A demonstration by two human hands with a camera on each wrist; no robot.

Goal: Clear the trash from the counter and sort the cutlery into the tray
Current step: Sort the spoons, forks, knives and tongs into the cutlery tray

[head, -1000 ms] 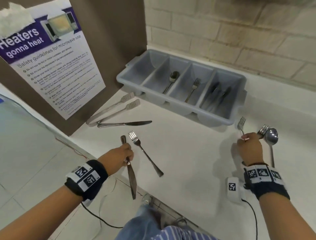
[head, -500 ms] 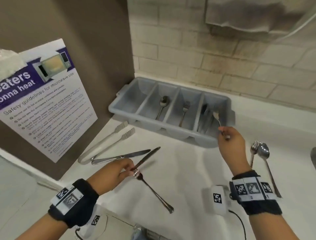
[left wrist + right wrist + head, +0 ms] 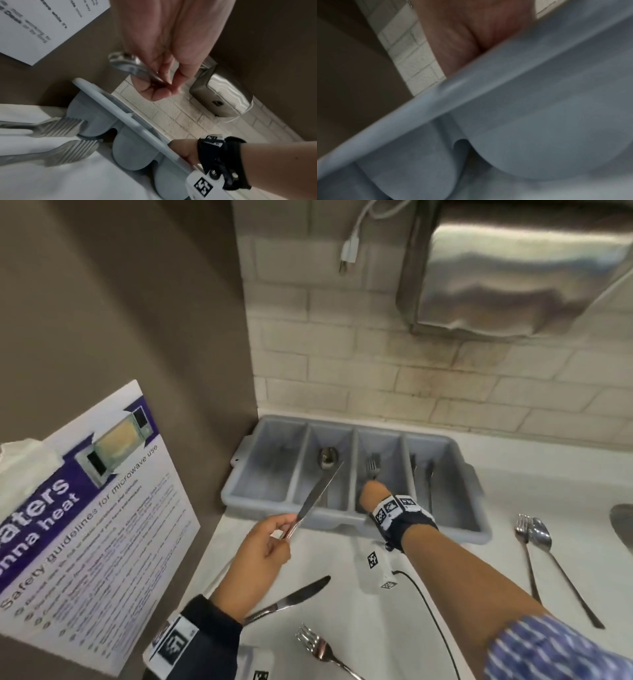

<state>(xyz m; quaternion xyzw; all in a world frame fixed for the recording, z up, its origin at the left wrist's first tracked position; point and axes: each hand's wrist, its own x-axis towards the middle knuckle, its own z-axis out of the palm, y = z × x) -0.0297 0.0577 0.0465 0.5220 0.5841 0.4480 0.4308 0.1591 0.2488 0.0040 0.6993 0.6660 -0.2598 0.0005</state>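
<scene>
Nearest you, a fork [image 3: 320, 648] and a knife [image 3: 291, 599] lie on the counter [image 3: 342, 604] in front of the grey tray [image 3: 472, 529]. Your left hand [image 3: 262, 549] pinches a second knife [image 3: 317, 496] by its handle between thumb and fingertips, blade angled up over the tray's front rim. Only your left wrist camera shows the tongs [image 3: 56, 140], their ridged tips touching the tray's front wall. Your right hand [image 3: 373, 494] reaches down inside the tray's third compartment from the left, close to a fork [image 3: 372, 465]; the head view hides its fingers and the right wrist view is blurred, so its grip cannot be told. Right of the tray lie another fork [image 3: 525, 546] and spoon [image 3: 555, 559].
</scene>
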